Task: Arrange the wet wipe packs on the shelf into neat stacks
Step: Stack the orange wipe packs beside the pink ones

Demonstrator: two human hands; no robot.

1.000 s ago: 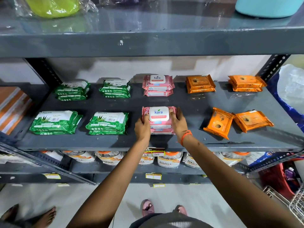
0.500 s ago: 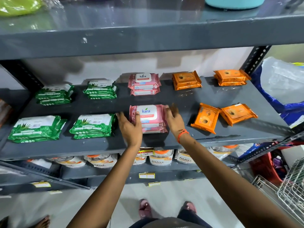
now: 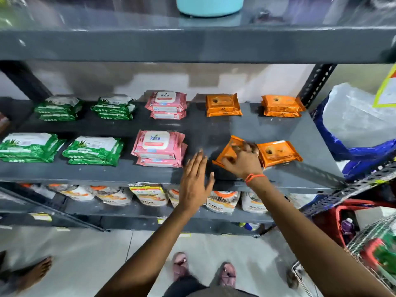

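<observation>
On the grey shelf [image 3: 214,129] stand stacks of wet wipe packs: green ones [image 3: 94,150] at the left, pink ones [image 3: 159,146] in the middle front and back [image 3: 166,105], orange ones [image 3: 222,105] at the back right. Two loose orange packs lie at the front right. My right hand [image 3: 243,160] rests on the tilted left one [image 3: 227,153], fingers curled over it. The other orange pack [image 3: 278,153] lies just to its right. My left hand [image 3: 196,179] hovers open, fingers spread, right of the pink front stack.
A teal tub [image 3: 209,5] stands on the upper shelf. Pouches [image 3: 147,192] fill the lower shelf. A blue-and-white bag [image 3: 360,129] hangs at the right, with a red basket [image 3: 342,219] and a wire basket [image 3: 377,249] below. Another person's bare foot [image 3: 36,273] is at the bottom left.
Both hands have left the pink front stack. My right hand moved right onto the tilted orange pack; my left hand drifted right and opened. The camera view shifted right.
</observation>
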